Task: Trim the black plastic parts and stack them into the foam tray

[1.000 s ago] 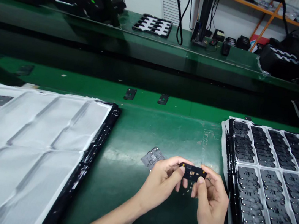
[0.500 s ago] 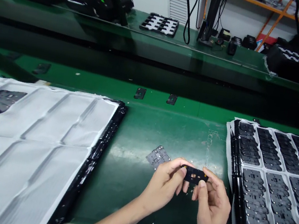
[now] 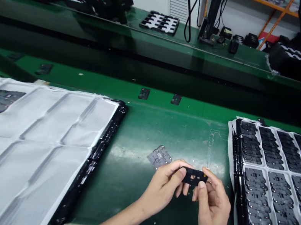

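Observation:
A small black flat plate with cut-out openings is held level above the green bench. My left hand pinches its left end between thumb and fingers. At the other end, my right hand grips it, thumb on the near edge and index finger at the far corner. A small orange patch shows on the plate beside the right fingertips. Just beyond my left hand, a grey-black sheet of small parts lies flat on the bench, apart from the fingers.
To the left lies a white-lined tray, with dark plates in its far-left compartments. A tray of dark plates stands at the right. Single dark plates rest on the green strip behind. A compartmented tray is on the back shelf.
Both hands still hold the plate, turned slightly; the orange patch at its left end no longer shows. Plates on the green strip have shifted a little to the right.

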A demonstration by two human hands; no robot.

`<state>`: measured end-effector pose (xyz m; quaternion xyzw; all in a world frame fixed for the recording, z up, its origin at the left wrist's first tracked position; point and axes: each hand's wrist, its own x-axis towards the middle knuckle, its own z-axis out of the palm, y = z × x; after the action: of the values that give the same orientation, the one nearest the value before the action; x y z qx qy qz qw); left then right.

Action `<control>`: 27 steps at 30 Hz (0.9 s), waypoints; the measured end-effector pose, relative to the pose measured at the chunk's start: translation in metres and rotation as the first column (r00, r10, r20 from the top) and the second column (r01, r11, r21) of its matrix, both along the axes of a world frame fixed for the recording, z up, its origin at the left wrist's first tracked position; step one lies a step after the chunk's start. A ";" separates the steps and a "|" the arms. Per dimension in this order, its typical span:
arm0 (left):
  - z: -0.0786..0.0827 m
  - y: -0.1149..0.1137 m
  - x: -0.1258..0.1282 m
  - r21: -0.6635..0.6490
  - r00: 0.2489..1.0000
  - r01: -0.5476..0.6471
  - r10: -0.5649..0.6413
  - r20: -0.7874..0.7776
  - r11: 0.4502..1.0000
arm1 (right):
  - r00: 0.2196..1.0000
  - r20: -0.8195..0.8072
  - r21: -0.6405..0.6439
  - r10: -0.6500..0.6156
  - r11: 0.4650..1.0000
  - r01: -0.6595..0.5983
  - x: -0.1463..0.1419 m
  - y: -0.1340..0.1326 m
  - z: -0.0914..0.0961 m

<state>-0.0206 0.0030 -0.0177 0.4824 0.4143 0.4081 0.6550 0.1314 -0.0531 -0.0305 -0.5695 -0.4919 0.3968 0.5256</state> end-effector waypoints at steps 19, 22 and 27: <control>0.020 -0.015 0.002 0.047 0.980 -0.082 0.089 -0.179 0.996 | 0.990 0.089 0.058 -0.109 0.993 0.104 0.002 0.009 0.009; 0.021 -0.016 0.005 0.052 0.981 -0.085 0.092 -0.173 0.995 | 0.994 0.035 0.061 -0.100 0.993 0.098 0.003 0.010 0.007; 0.021 -0.017 0.002 0.085 0.980 -0.073 0.087 -0.178 0.994 | 0.995 -0.065 0.044 -0.069 0.996 0.072 0.004 0.010 0.009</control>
<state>-0.0189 -0.0145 0.0035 0.5257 0.4749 0.4043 0.5785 0.1355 -0.0430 -0.0213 -0.5613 -0.4635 0.3843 0.5678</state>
